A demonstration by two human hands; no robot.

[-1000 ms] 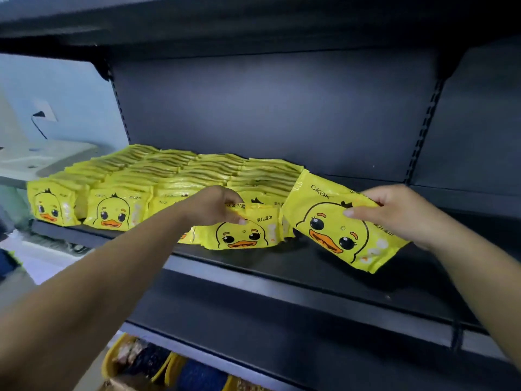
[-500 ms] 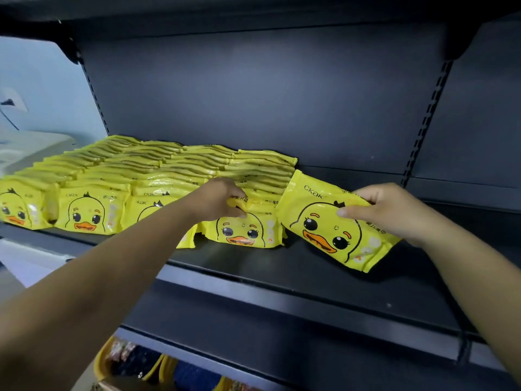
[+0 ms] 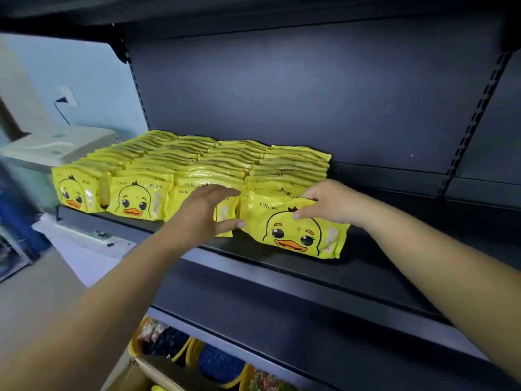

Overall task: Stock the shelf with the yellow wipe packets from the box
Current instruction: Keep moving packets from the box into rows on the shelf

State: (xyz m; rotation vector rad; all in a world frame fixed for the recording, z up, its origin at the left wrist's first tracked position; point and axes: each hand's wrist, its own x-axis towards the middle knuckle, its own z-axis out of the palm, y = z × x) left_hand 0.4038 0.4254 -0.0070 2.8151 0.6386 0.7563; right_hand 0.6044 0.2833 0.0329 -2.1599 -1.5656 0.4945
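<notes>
Several rows of yellow duck-print wipe packets (image 3: pixel 174 162) stand on the dark shelf (image 3: pixel 324 275), filling its left half. My right hand (image 3: pixel 327 203) grips the top edge of the front packet (image 3: pixel 298 230) of the rightmost row, thumb on its face; the packet stands upright on the shelf. My left hand (image 3: pixel 205 213) lies with straight fingers against the front of the neighbouring row, its thumb touching the left edge of the held packet. The box is at the bottom edge, mostly cut off.
The shelf's right half (image 3: pixel 423 221) is bare, with a slotted upright (image 3: pixel 473 122) behind it. A lower shelf holds mixed goods in yellow baskets (image 3: pixel 197 354). A cardboard box corner (image 3: pixel 146 373) shows below. A white appliance (image 3: pixel 56 148) stands at left.
My right hand has swung the tilted packet upright and set it at the front of the rightmost row. My left hand let go of the neighbouring packet and flattened against the row.
</notes>
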